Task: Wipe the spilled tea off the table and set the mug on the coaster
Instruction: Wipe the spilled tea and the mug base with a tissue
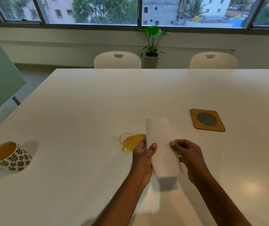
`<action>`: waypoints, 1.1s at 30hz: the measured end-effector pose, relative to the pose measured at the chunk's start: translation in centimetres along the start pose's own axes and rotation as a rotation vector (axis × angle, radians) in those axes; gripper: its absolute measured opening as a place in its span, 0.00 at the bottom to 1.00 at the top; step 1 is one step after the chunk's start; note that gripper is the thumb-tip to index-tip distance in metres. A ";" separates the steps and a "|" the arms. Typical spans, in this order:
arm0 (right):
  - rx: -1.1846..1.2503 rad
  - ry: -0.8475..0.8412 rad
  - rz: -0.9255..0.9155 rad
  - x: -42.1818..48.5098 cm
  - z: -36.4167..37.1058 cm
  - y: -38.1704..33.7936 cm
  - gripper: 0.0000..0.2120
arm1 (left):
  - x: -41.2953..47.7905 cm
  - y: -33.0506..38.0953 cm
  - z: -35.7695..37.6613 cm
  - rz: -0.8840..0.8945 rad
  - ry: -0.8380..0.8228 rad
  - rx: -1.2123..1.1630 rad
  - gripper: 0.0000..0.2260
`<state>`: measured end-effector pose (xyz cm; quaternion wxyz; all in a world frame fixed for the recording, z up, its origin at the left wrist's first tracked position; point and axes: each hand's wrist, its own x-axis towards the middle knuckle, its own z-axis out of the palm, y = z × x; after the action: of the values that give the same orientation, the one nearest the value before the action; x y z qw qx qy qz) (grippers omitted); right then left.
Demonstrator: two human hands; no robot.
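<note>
A: White paper, thin and soft: a folded tissue (160,144) held above the table (98,98), between both hands. Left hand (142,158) closed on its left edge, thumb on top. Right hand (188,156) pinching the right edge with narrow fingers.

B: And the spilled tea (131,142)?

A: Amber puddle just beyond the left hand, partly hidden behind the tissue. Not wiped yet.

B: How to handle the tissue?

A: Very light, no stiffness, probably tearing easily once wet. Better kept folded, pressed flat with the fingers on the middle, then drawn inward from the outer ring of the puddle.

B: The mug (10,156)?

A: Far left on the table, well apart from the hands. Ceramic by the look, leaf pattern, tea inside nearly to the rim. Likely heavy and fragile, easy to spill again. Best taken by the handle at its near left side, kept level.

B: The coaster (195,121)?

A: Wood with a dark mesh centre, at the right, bare, well apart from the mug.
</note>
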<state>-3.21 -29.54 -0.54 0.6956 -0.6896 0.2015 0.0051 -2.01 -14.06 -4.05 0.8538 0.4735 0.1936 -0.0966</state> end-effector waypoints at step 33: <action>-0.022 -0.205 -0.095 -2.3 4.4 -3.0 0.11 | -1.1 5.6 -3.4 -0.009 -0.135 -0.118 0.12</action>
<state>-3.27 -24.85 2.81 0.7045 -0.7017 0.0964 0.0450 -1.90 -8.16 -0.87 0.8910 0.4138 0.1431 -0.1203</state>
